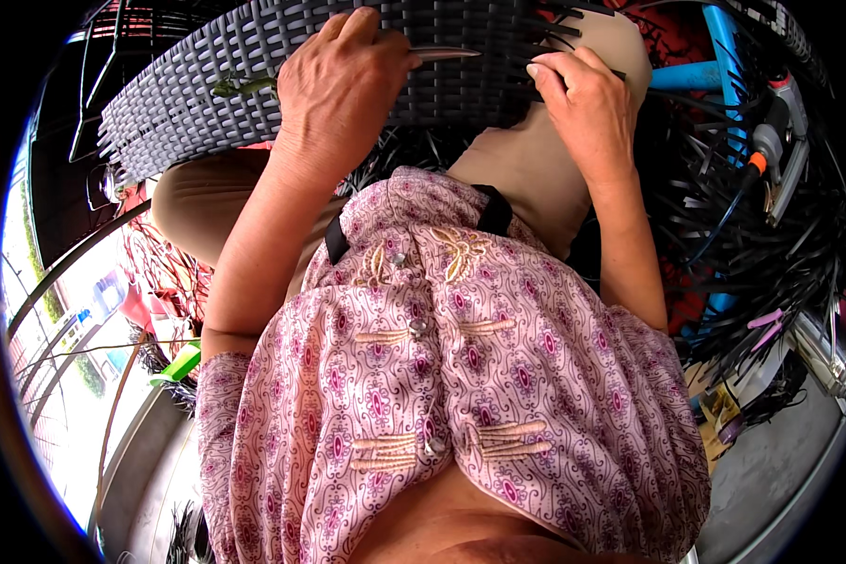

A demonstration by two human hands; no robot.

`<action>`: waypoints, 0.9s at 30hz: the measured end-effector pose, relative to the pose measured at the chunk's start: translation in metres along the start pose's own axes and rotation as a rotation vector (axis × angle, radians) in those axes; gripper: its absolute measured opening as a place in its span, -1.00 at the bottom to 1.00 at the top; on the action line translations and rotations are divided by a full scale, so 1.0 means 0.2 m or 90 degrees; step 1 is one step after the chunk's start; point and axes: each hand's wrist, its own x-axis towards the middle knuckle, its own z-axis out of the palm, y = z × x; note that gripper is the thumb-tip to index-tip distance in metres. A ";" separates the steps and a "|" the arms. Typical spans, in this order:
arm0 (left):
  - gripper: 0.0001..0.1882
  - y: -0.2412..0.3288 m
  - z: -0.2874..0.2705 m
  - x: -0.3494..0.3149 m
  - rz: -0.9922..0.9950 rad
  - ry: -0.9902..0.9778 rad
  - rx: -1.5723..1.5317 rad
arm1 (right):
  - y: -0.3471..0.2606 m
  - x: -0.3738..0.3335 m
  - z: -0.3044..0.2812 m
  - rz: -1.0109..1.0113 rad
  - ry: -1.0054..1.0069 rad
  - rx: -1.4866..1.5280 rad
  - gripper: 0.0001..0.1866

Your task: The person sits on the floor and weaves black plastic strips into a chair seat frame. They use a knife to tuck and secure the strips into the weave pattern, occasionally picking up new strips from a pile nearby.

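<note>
Weaving the right-hand edge is the step I reckon I'm on; the grey wicker panel point(193, 103) lies across the top of my view, over my lap; my left hand point(343, 80) is on it, fingers curled in around a pointed metal tool point(446, 54), handle hidden in my grip, tip aimed right along the weave; my right hand point(587, 103) is at the ragged end, thumb and forefinger pressed together, seemingly pinching one of the loose strips point(556, 39), though it's dark there and I can't be certain; I'd say the next move calls for the tip opening a gap while the right fingers guide a strip through.

As for the clutter, left to right: a tangle of reddish strands point(174, 268) by my left knee point(193, 202), a bright green piece point(180, 364) below it; a dark green scrap point(244, 87) sits on the panel just left of my wrist; over right there's a blue frame point(724, 56) near my right knee point(625, 52), then an air tool point(775, 122) with a blue hose point(721, 230), among a heap of black strips point(771, 254); what's mostly in the way is those splayed ends crowding my right fingertips, easy to snag or mix up.
</note>
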 end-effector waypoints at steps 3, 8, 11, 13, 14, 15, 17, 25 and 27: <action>-0.80 -0.04 0.02 0.00 -0.024 -0.007 -0.066 | 0.01 0.00 0.01 -0.006 0.013 0.001 -0.87; -0.79 -0.07 0.06 0.00 -0.033 -0.012 -0.093 | 0.01 0.00 0.02 -0.011 0.016 -0.016 -0.88; -0.79 -0.07 0.07 0.00 -0.012 0.015 -0.085 | 0.02 -0.01 0.03 -0.020 0.028 -0.008 -0.88; -0.78 -0.13 0.11 0.01 -0.032 -0.013 -0.148 | 0.01 0.00 0.03 -0.013 0.030 0.000 -0.88; -0.78 -0.15 0.13 0.01 -0.043 -0.028 -0.179 | 0.01 0.00 0.03 -0.012 0.027 -0.001 -0.88; -0.78 -0.15 0.13 0.01 -0.041 -0.032 -0.174 | 0.01 -0.01 0.03 -0.010 0.024 -0.005 -0.88; -0.77 -0.15 0.13 0.01 -0.039 -0.040 -0.163 | 0.01 0.00 0.03 -0.006 0.019 -0.009 -0.88; -0.77 -0.03 0.04 0.00 -0.026 0.003 -0.044 | 0.01 0.00 0.03 0.008 0.015 -0.003 -0.86; -0.78 -0.03 0.04 0.00 -0.011 0.018 -0.042 | 0.01 -0.01 0.03 0.003 0.011 -0.015 -0.86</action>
